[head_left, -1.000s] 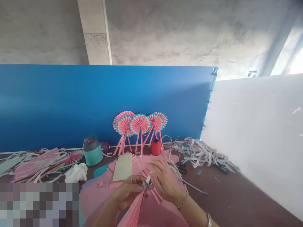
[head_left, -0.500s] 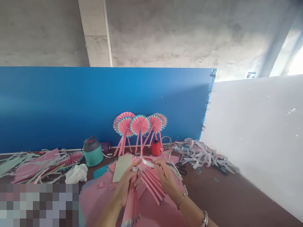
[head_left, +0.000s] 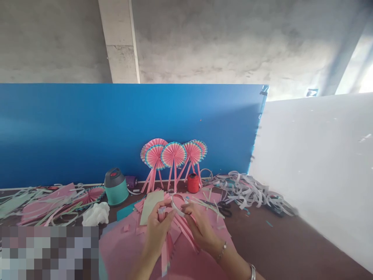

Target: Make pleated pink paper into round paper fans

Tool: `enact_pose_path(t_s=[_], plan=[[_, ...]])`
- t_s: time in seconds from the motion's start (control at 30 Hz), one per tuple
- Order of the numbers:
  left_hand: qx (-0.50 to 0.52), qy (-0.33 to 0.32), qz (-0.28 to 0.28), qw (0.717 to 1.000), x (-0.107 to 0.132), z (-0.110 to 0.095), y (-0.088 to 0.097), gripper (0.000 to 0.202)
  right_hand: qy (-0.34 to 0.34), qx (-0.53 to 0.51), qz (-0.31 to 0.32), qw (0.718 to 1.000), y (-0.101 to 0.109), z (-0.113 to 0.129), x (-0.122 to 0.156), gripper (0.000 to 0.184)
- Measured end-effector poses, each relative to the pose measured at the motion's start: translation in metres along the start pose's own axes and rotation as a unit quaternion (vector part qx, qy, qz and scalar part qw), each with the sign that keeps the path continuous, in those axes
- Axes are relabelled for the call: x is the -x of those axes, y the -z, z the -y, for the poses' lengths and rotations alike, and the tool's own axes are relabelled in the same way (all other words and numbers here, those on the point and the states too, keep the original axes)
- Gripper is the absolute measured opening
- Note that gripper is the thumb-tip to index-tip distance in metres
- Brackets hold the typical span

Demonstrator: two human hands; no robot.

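Observation:
My left hand (head_left: 156,229) is closed around a pleated pink paper strip (head_left: 165,254) with coloured edges, which hangs down below it. My right hand (head_left: 202,229) grips the edge of a thin roll of white tape (head_left: 174,203), tilted between both hands. The left fingertips touch or nearly touch the roll's near side. Another pink folded piece (head_left: 186,233) lies under the right hand, on the pink paper sheets (head_left: 125,252).
Several finished pink paper fans (head_left: 173,154) lean on the blue partition (head_left: 87,128). Nearby stand a red spool (head_left: 192,183) and a teal container (head_left: 116,190). White crumpled tissue (head_left: 96,214) lies left. Dark-handled scissors (head_left: 225,209) and tangled paper strips (head_left: 247,190) are right.
The tape roll has turned so its ring opening shows more. My right hand has shifted slightly down and left, closer to my left hand, and the pleated paper has swung a little right.

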State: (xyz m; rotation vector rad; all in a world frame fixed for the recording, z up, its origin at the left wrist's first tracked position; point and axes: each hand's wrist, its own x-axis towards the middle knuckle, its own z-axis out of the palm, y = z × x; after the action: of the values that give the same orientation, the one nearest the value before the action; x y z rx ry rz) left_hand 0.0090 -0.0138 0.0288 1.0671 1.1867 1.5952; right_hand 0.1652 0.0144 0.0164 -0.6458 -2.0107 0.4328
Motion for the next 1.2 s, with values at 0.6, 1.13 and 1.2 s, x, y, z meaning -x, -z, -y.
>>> enact_pose_path(t_s=[0.6, 1.13, 1.2], plan=[[0.032, -0.019, 0.005, 0.999, 0.006, -0.004, -0.001, 0.047, 0.055, 0.026, 0.006, 0.998, -0.002, 0.003, 0.003, 0.017], [-0.038, -0.03, 0.053, 0.997, -0.003, 0.013, 0.006, 0.044, 0.081, 0.049, -0.048, 0.994, 0.007, 0.018, -0.006, 0.024], [-0.032, -0.036, 0.053, 0.997, -0.003, 0.013, 0.007, 0.044, 0.071, 0.045, -0.045, 0.995, 0.006, 0.018, -0.006, 0.025]])
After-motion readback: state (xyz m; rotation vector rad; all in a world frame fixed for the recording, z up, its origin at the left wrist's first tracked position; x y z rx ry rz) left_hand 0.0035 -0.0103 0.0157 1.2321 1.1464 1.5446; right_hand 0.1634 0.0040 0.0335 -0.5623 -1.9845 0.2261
